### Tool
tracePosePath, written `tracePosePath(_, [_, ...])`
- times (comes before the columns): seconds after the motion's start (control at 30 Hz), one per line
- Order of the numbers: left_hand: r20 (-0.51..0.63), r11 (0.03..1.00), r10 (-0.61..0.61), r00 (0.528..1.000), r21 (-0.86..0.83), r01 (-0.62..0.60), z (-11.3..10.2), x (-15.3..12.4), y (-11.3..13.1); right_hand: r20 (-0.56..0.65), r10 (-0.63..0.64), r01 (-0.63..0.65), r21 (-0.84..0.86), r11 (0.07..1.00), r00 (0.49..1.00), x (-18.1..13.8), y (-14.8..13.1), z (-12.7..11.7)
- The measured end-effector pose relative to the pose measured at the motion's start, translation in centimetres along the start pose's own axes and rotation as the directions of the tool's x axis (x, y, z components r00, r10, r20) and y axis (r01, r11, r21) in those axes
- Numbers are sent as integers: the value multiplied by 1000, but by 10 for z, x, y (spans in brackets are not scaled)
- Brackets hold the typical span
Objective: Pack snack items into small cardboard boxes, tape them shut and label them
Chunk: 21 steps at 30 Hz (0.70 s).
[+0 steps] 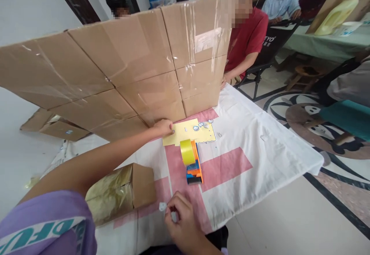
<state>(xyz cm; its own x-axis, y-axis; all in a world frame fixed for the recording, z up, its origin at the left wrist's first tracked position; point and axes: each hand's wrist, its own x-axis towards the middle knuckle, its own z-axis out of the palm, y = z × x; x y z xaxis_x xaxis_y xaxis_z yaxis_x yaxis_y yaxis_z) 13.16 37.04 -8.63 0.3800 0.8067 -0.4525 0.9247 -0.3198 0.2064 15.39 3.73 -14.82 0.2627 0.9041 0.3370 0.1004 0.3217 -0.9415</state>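
My left hand (163, 127) reaches across the table to the near-left end of a yellow paper sheet (180, 131), fingers curled and closed on its edge. Several small pale cutouts (200, 125) lie on the right part of that sheet, which has a wavy edge. Close to my body, my right hand (183, 220) is closed in a pinch on a small white paper cutout (162, 206). Between my hands stands a blue and orange tape dispenser (194, 170) with a wide roll of yellow tape (187, 152), touching or overlapping the sheet's near edge.
A tall cardboard panel (138, 54) stands across the table's far side. A taped cardboard box (143, 187) sits beneath my left arm. The white and red cloth (277, 155) covers the table. A person in a red shirt (254, 35) sits beyond the panel; others are further back.
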Motion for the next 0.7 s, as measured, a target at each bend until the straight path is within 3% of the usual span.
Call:
tracePosePath(0.13, [-90,994,80,993,87,-72,-16,-34,16,-20,-125,123,-54,991,992,4,5,3])
tracePosePath(0.27, [-127,972,230,965,86,-221,-42,-106,27,9,-298,291,-255,922,954,17,2,-10])
tracePosePath(0.3, [-88,957,288,954,65,-283,-45,-130,27,27,-386,374,-326,869,922,20,1,-15])
tracePosePath(0.37, [159,878,478,864,-101,-467,-41,-182,26,78,-585,556,-431,710,807,26,-1,-27])
tracePosePath(0.4, [267,860,509,818,-192,-473,-34,-208,24,116,-668,637,-455,623,735,27,-2,-32])
tracePosePath(0.43, [329,864,495,804,-284,-415,-24,-231,22,163,-721,699,-458,549,673,28,-3,-37])
tracePosePath(0.5, [372,841,462,805,-471,-265,4,-267,17,260,-748,765,-435,474,611,26,-6,-42])
tracePosePath(0.6, [324,700,429,843,-709,-83,48,-297,3,349,-707,782,-389,487,615,17,-11,-41])
tracePosePath(0.7, [294,559,450,843,-829,-10,84,-307,-19,390,-685,786,-359,503,616,6,-17,-37])
